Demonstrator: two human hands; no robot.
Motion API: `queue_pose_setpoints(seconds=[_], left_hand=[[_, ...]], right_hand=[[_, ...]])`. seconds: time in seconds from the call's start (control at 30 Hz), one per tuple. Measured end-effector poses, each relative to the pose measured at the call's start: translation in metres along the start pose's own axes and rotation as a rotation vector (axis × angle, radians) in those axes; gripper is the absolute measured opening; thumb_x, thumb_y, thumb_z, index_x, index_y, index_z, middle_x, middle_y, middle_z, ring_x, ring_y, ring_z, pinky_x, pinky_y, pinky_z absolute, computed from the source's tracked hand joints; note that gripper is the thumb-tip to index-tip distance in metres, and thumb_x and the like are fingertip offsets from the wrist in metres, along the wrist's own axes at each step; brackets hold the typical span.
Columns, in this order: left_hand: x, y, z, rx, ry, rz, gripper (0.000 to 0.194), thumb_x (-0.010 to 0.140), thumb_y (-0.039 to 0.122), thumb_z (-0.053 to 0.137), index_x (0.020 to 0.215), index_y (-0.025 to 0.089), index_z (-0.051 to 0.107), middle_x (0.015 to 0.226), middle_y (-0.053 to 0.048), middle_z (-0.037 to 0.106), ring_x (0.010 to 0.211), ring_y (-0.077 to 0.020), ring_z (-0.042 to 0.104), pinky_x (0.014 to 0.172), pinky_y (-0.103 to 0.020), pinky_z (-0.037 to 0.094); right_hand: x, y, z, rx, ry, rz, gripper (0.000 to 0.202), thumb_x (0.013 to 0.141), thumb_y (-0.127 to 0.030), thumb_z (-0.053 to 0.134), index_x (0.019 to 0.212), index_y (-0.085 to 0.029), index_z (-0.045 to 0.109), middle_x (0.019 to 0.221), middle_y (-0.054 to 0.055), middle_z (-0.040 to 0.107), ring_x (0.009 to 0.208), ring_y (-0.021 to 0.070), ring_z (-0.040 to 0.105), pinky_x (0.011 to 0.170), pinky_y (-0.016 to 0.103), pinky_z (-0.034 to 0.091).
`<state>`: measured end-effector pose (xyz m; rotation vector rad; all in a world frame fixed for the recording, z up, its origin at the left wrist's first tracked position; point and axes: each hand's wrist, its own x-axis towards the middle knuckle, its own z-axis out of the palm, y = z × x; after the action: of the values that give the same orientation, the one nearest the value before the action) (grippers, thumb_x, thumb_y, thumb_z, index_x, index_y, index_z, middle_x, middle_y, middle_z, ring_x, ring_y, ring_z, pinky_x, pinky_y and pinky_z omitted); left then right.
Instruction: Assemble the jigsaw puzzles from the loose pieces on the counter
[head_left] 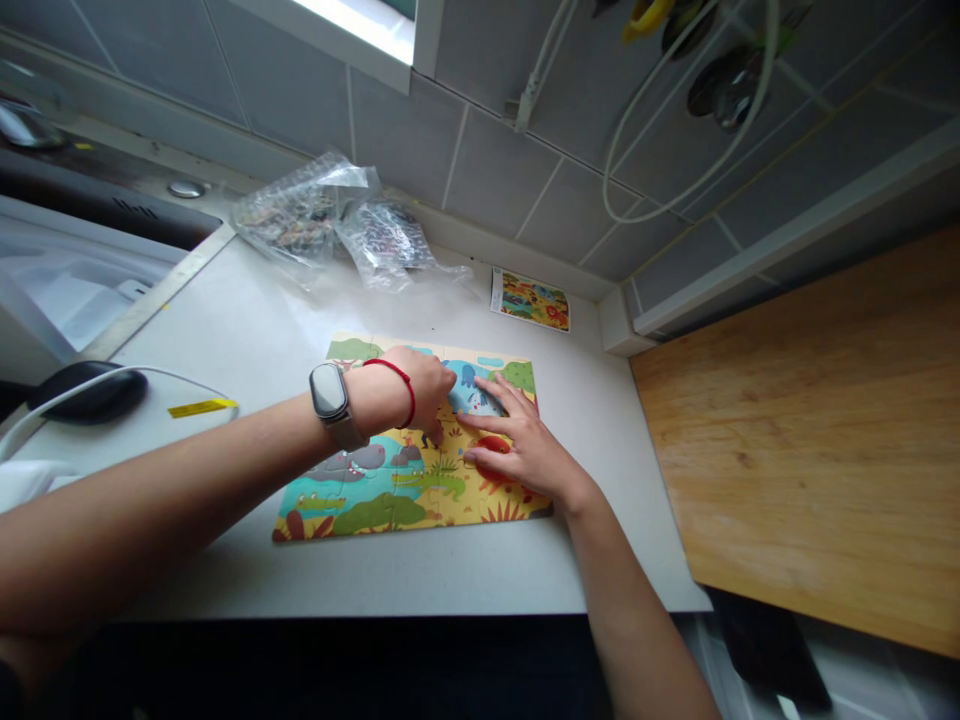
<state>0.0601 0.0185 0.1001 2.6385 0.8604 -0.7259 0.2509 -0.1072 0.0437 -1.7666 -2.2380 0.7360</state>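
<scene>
A jigsaw puzzle (pixel 390 500) with a colourful animal picture lies flat on the white counter, its pieces joined. Over its upper middle is my left hand (pixel 424 388), fingers curled downward against the surface; whatever is under the fingertips is hidden. A watch and a red string circle that wrist. My right hand (pixel 521 440) rests on the puzzle's right part with its fingers spread, beside the blue elephant and over the red lion.
Clear plastic bags (pixel 300 220) with pieces inside lie at the back left. A small picture card (pixel 531 300) is near the wall. A black mouse-shaped object (pixel 90 392) and white cable are at left, a wooden board (pixel 810 430) at right.
</scene>
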Motion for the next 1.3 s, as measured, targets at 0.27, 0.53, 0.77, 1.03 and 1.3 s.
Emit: queue_pose_setpoints(seconds=[0.27,0.53,0.77,1.03,1.3], left_hand=[[0.0,-0.001,-0.001,-0.006,-0.002,0.018,0.052,0.085,0.053,0.083,0.12,0.016,0.076,0.115,-0.017,0.079,0.101,-0.0323,0.074,0.08,-0.037,0.056],[0.001,0.0,-0.001,-0.036,0.014,0.026,0.048,0.081,0.05,0.086,0.112,0.015,0.078,0.109,-0.017,0.079,0.096,-0.0333,0.074,0.078,-0.038,0.055],[0.005,-0.024,-0.007,-0.054,0.171,-0.043,0.034,0.101,0.046,0.061,0.117,0.021,0.075,0.105,-0.014,0.078,0.089,-0.0294,0.073,0.074,-0.036,0.052],[0.002,-0.018,0.018,-0.072,0.392,-0.078,0.037,0.108,0.04,0.049,0.13,0.016,0.068,0.129,-0.018,0.071,0.114,-0.0327,0.071,0.094,-0.043,0.056],[-0.038,0.004,0.127,-0.065,0.598,-0.162,0.078,0.105,0.069,0.043,0.165,0.021,0.041,0.177,-0.017,0.025,0.163,-0.0429,0.022,0.129,-0.064,0.021]], right_hand=[[0.001,0.0,0.002,-0.013,-0.024,0.02,0.048,0.094,-0.052,0.077,0.14,-0.038,0.072,0.177,0.005,0.029,0.166,0.0396,0.016,0.13,0.071,0.018],[0.0,0.003,0.002,0.017,0.009,-0.027,0.045,0.093,-0.049,0.079,0.136,-0.035,0.075,0.176,0.007,0.034,0.165,0.0408,0.02,0.129,0.071,0.02],[0.003,0.013,0.005,0.236,0.522,-0.086,0.035,0.103,-0.044,0.066,0.135,-0.031,0.075,0.141,0.009,0.07,0.141,0.0271,0.06,0.121,0.05,0.048],[0.013,-0.004,0.025,-0.081,0.178,-0.026,0.075,0.105,-0.066,0.05,0.169,-0.03,0.035,0.179,0.007,0.026,0.167,0.0335,0.013,0.133,0.061,0.021],[0.013,-0.013,0.03,-0.208,0.056,0.039,0.078,0.105,-0.07,0.045,0.17,-0.028,0.031,0.18,0.008,0.016,0.167,0.0367,0.007,0.134,0.064,0.013]])
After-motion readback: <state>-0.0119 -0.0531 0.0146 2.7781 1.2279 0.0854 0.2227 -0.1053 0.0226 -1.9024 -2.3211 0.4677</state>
